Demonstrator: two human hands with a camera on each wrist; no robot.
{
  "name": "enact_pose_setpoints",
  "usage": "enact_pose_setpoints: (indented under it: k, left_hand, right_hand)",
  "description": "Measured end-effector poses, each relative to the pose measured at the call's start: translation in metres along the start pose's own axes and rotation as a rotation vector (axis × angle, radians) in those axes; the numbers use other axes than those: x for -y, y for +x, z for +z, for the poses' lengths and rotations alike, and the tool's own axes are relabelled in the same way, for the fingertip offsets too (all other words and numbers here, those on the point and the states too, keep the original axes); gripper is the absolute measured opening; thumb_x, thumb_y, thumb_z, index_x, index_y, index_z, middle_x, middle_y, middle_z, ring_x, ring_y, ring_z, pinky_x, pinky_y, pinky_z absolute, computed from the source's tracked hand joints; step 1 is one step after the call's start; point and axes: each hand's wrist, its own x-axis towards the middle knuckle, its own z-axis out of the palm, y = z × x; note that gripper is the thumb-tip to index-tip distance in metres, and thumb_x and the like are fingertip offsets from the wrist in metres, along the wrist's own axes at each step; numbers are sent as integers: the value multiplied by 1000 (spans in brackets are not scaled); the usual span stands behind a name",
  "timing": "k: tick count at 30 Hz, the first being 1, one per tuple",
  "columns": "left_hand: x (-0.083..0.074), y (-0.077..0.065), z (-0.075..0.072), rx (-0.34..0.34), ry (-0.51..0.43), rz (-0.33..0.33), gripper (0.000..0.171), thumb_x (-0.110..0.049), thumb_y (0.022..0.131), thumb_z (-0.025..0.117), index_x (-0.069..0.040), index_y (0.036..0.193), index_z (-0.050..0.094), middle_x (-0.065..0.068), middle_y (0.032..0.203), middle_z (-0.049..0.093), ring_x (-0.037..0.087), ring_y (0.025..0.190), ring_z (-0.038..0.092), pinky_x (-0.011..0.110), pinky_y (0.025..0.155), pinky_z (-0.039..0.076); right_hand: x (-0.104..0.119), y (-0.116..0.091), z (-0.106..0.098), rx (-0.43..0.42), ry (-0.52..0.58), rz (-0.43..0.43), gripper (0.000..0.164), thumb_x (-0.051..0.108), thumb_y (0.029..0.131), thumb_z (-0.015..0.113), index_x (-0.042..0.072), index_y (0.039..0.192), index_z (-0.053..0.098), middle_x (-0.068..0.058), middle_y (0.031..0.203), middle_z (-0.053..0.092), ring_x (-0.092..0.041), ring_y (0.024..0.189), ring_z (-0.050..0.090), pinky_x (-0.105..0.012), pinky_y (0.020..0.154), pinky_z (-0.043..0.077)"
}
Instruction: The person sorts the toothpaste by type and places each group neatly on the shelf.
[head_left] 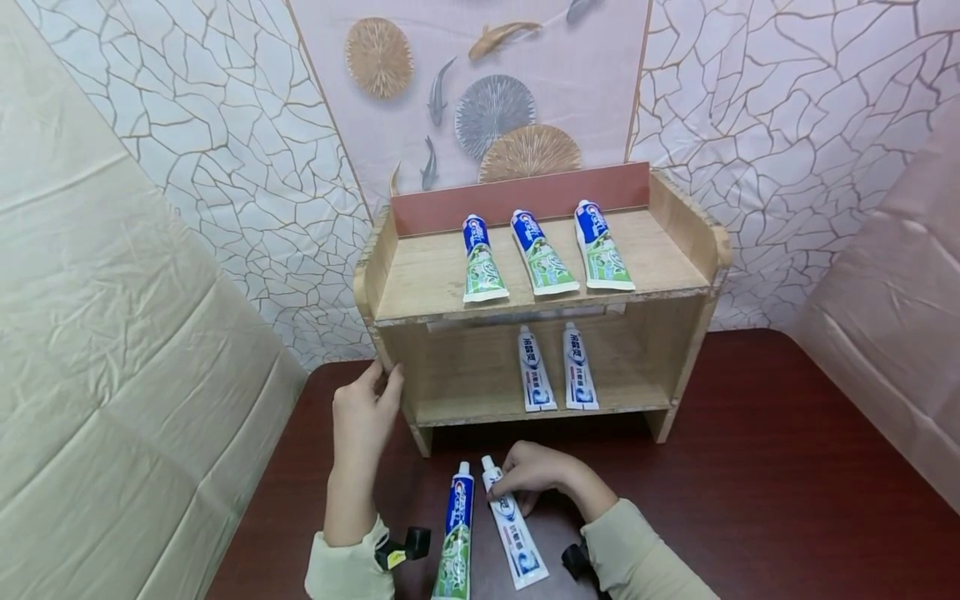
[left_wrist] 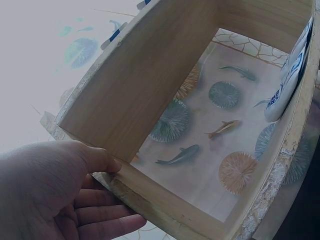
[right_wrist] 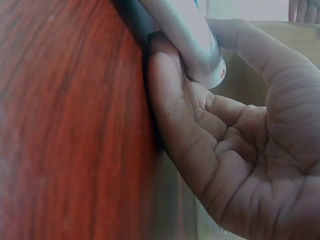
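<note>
My left hand [head_left: 363, 417] grips the left side panel of a small two-tier wooden shelf [head_left: 468, 367]. In the left wrist view the thumb [left_wrist: 102, 161] lies over the panel's edge, with the fingers behind it. With thumb and fingers my right hand [head_left: 543, 468] pinches a white toothpaste tube [head_left: 519, 546] near its capped end, close over the table in front of the shelf. Left of that tube lies a blue and green toothpaste tube [head_left: 455, 533], its cap toward the shelf. The right wrist view shows the white tube [right_wrist: 192, 45] between thumb and fingers.
Three blue and green tubes [head_left: 542, 254] lie in a row on the upper tier. Two white tubes [head_left: 535, 371] lie side by side on the lower tier. The shelf stands on a dark red table [head_left: 795, 467], with patterned cloth [head_left: 225, 150] behind it.
</note>
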Motion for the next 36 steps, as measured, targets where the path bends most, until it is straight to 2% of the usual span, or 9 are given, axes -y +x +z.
enact_pose_setpoints:
  k: [5,14,20,27,36]
  left_hand:
    - [-1,-1,0,4,4,-5,25,-29,98,65,-8,101,77,10,82,76,25,78,75,46,68,58]
    - [0,-1,1,13,1,-16,27,-31,98,65,-8,106,77,10,83,77,24,78,75,45,68,58]
    - [0,0,1,4,9,3,27,-30,98,65,-7,105,77,11,83,76,25,77,75,45,66,58]
    - [0,1,0,1,2,-6,28,-30,98,65,-8,108,77,11,84,76,26,80,75,46,70,58]
    - [0,1,0,8,-5,-18,27,-30,98,66,-8,108,77,11,87,77,25,83,75,46,73,58]
  right_hand:
    - [1,-1,0,8,9,11,32,23,82,81,5,60,67,-11,60,67,-13,45,57,-38,52,58]
    - [0,-3,1,13,11,2,30,23,82,81,3,63,69,-7,59,66,-13,45,57,-37,51,57]
    - [0,-1,-3,15,-1,-11,30,26,83,81,4,66,70,-3,61,67,-13,49,59,-36,52,57]
    - [4,-3,-11,17,31,-41,26,25,85,80,4,72,73,-6,68,70,-16,56,64,-43,59,59]
    - [11,-7,-19,-5,68,-67,33,29,88,79,1,72,70,-8,70,71,-23,61,69,-49,65,59]
